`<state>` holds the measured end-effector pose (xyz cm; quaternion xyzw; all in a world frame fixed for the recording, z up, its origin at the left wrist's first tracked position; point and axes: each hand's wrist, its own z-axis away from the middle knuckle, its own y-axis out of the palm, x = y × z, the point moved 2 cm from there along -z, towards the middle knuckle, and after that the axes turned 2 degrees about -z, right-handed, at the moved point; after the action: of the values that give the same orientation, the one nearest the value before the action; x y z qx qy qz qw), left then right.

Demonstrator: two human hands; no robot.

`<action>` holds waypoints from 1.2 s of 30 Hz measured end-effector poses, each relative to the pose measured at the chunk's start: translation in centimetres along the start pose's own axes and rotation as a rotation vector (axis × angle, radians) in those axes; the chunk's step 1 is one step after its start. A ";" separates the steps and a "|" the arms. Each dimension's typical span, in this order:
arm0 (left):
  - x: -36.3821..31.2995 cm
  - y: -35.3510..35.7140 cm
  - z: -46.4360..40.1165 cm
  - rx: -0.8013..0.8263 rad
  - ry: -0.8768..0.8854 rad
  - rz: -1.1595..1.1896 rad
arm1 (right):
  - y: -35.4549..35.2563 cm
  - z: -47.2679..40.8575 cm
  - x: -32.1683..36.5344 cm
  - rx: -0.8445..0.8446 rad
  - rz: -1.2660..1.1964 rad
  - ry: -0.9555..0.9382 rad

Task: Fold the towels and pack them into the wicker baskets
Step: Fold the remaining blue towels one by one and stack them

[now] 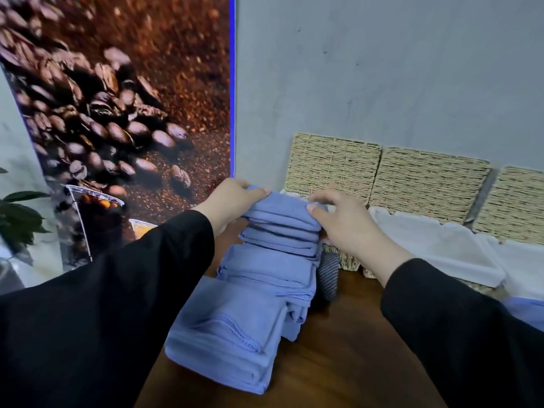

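Note:
A tall stack of folded blue towels (265, 278) stands on the brown table, leaning away from me. My left hand (232, 201) grips the left side of the top folded towel (282, 212), and my right hand (347, 225) grips its right side with the thumb on top. Just behind the stack stands a wicker basket (335, 166) with a white liner; its inside is hidden by the towels and my hands. A second wicker basket (426, 178) with a white liner (441, 245) sits to its right.
A third wicker basket (515, 207) stands at the far right against the grey wall. A striped rolled cloth (329, 275) lies by the stack. A coffee-bean poster (117, 113) rises on the left, with a plant (17, 222) at the left edge. More blue cloth (527, 310) shows at right.

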<state>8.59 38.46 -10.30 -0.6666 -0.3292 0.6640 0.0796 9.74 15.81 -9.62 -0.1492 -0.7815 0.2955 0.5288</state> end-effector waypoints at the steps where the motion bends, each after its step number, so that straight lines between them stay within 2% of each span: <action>1: 0.8 0.5 -0.6 0.007 0.015 -0.118 | 0.5 -0.2 -0.7 0.016 0.137 -0.035; 3: 1.7 1.2 -1.2 -0.028 0.103 -0.346 | 1.2 -0.1 -1.8 -0.033 0.243 -0.144; 5: 1.3 1.6 -0.9 0.003 0.291 -0.337 | 1.4 0.3 -2.1 -0.067 0.217 -0.258; 7: 0.8 2.5 -0.5 0.203 0.386 -0.308 | 1.7 0.6 -2.6 0.025 0.258 -0.350; 9: 1.0 3.5 -0.1 0.325 0.398 -0.461 | 2.2 0.9 -3.6 0.129 0.337 -0.343; 12: 0.7 3.8 0.7 0.307 0.365 -0.645 | 2.3 1.1 -4.4 0.129 0.321 -0.320; 15: -1.2 3.2 2.0 0.206 0.405 -0.674 | 1.4 1.7 -3.5 0.056 0.214 -0.355; 22: -6.8 2.5 5.8 -0.055 0.573 -0.473 | -1.7 6.7 -3.1 -0.089 0.087 -0.322; 26: -11.1 5.5 9.9 -0.170 0.698 -0.209 | -3.7 11.9 -5.9 -0.123 0.115 -0.247; 30: -12.1 13.5 15.0 -0.025 0.672 0.068 | -7.0 17.4 -10.7 -0.202 0.221 -0.164; 36: -8.4 27.6 20.8 0.286 0.428 0.092 | -12.9 24.4 -16.6 -0.441 0.370 -0.179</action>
<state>-0.85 5.73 -20.48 -0.7882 -0.1767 0.5506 0.2106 -5.01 -10.75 -20.36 -0.3736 -0.8299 0.2222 0.3496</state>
